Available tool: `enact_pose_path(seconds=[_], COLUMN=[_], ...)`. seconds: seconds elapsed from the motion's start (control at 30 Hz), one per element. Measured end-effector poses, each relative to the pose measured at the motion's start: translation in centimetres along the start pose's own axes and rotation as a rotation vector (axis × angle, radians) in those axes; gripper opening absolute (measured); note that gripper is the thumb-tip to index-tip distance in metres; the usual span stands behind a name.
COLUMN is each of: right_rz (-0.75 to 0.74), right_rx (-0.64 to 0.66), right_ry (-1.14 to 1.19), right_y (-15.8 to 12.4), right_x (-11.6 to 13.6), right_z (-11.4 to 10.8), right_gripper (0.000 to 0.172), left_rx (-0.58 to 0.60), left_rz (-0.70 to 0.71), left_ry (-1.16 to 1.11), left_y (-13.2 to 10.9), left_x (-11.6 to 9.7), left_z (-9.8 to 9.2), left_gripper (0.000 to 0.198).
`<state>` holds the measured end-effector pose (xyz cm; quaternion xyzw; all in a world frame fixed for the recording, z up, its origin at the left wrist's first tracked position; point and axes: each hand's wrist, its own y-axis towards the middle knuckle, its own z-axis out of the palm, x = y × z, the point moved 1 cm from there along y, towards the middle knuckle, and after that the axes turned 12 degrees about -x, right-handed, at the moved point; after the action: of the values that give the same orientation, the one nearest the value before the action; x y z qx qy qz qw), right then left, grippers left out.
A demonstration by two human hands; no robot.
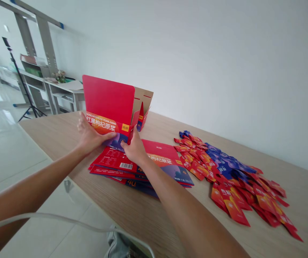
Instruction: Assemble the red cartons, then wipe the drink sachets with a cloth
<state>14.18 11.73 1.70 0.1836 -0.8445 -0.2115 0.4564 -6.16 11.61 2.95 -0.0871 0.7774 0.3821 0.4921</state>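
Note:
A red printed carton stands partly unfolded on the wooden table, its brown inner flap raised at the back. My left hand grips its near left side, thumb laid across the printed front. My right hand pinches the carton's lower right corner. Under both hands lies a stack of flat red and blue cartons.
A spread pile of several red and blue sachets covers the table to the right. At the far left stand a grey metal frame desk and a black tripod on the glossy floor. A white wall runs behind the table.

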Motion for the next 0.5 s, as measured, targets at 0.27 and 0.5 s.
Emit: enact_pose_path(seconds=[0.27,0.5], right_rz=[-0.023,-0.387], right_rx=[0.078,-0.029], right_ry=[-0.005,-0.239], right_y=[-4.8,-14.6], right_x=[3.1,1.9], right_z=[-2.9,-13.6], right_gripper=[0.108,0.096], left_rx=[0.154,0.157], left_rz=[-0.107,-0.040], left_ry=[0.177,0.077], left_y=[-2.5,0.1], left_x=[-2.6,-1.4], left_z=[4.0,5.9], left_gripper=[0.184,0.176])
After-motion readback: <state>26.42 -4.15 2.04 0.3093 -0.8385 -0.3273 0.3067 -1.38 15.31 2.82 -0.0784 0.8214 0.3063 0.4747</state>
